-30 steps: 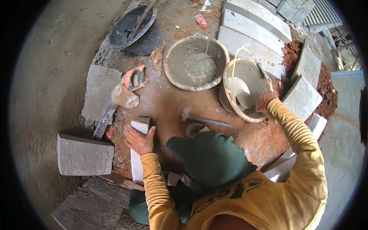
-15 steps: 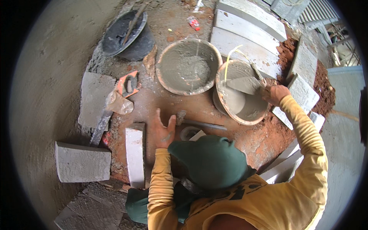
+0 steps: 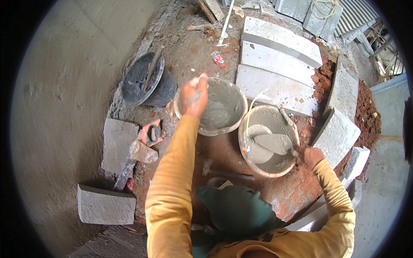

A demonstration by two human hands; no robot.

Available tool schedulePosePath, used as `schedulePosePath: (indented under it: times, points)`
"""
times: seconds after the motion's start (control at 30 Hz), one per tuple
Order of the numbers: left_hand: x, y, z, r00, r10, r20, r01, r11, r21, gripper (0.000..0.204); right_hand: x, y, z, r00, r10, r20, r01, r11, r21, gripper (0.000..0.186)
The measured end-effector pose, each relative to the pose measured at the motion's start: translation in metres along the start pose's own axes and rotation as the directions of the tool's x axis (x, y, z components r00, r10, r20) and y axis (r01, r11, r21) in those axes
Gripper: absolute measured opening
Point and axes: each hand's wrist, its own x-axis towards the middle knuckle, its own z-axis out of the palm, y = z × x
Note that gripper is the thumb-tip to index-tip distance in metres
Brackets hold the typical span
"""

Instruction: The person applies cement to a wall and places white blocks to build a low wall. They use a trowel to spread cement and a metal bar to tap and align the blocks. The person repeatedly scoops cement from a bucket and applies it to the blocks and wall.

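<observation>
My right hand (image 3: 309,157) is closed round the handle of a trowel at the right rim of a bucket (image 3: 293,129). The trowel's mortar-coated blade (image 3: 275,144) extends inside that bucket, above a pale grey wet mix (image 3: 258,155). My left hand (image 3: 194,96) is raised over the left side of a round tub (image 3: 241,92), its fingers curled; whether anything is in them is hidden. Grey mortar (image 3: 217,112) lies in the tub. A hammer (image 3: 228,174) rests on the ground between my arms.
Concrete slabs (image 3: 275,79) lie at the far right, beside red soil (image 3: 325,73). On the left are a black bucket (image 3: 170,88) with a stick in it, an orange-handled handsaw (image 3: 124,173) and a block (image 3: 106,205). A wall (image 3: 64,107) rises at far left.
My left hand has moved forward from beside the hammer to above the tub, its fingers going from spread to curled. My right hand still holds the trowel. The view has shifted forward.
</observation>
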Motion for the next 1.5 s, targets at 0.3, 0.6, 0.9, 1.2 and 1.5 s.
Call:
schedulePosePath:
  times: [0.3, 0.6, 0.9, 1.2, 1.5]
  points:
    - [0.106, 0.112, 0.002, 0.967, 0.237, -0.096, -0.237, 0.971, 0.011, 0.036, -0.016, -0.001, 0.013, 0.994, 0.096, -0.054, -0.083, 0.975, 0.206, 0.049]
    - [0.118, 0.002, 0.012, 0.966, -0.171, 0.193, 0.193, 0.975, -0.106, 0.023, -0.018, -0.008, 0.017, 0.983, 0.157, -0.090, -0.121, 0.941, 0.316, 0.047]
    - [-0.078, -0.144, 0.046, 0.602, -0.592, 0.535, 0.752, 0.645, -0.132, 0.074, -0.013, 0.006, 0.044, 0.987, 0.123, -0.100, 0.001, 0.628, 0.778, 0.039]
    - [-0.121, -0.103, 0.056, 0.726, -0.525, 0.444, 0.670, 0.686, -0.284, 0.084, -0.008, -0.016, 0.039, 0.974, 0.194, 0.115, -0.178, 0.353, 0.919, 0.035]
    - [-0.048, -0.103, -0.057, 0.971, -0.163, -0.174, 0.157, 0.987, -0.048, 0.077, 0.080, -0.132, 0.039, 0.995, -0.028, 0.094, -0.092, 0.046, 0.995, 0.047]
